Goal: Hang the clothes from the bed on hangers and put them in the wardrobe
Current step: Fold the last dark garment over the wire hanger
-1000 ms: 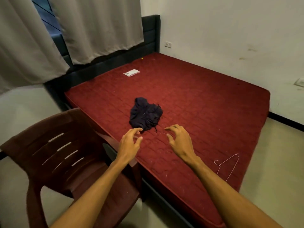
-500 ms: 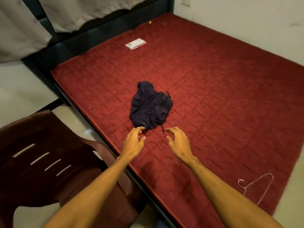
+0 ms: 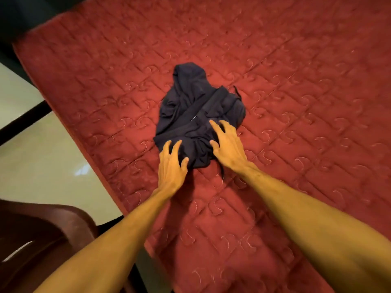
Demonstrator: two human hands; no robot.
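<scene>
Touching the near end of the crumpled dark navy fabric garment (image 3: pixel 196 106) with left hand (image 3: pixel 171 168) and right hand (image 3: pixel 229 146), fingers (image 3: pixel 214 127) splayed wide, clasping nothing. Lying mid-bed on the red quilted mattress (image 3: pixel 296 102), long axis running away from the body, narrow end pointing far.

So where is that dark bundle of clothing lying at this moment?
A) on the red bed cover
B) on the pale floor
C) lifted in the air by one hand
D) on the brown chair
A: the dark garment lies crumpled on the red quilted bed, with the left hand and the right hand at its near edge, fingers spread.
</scene>
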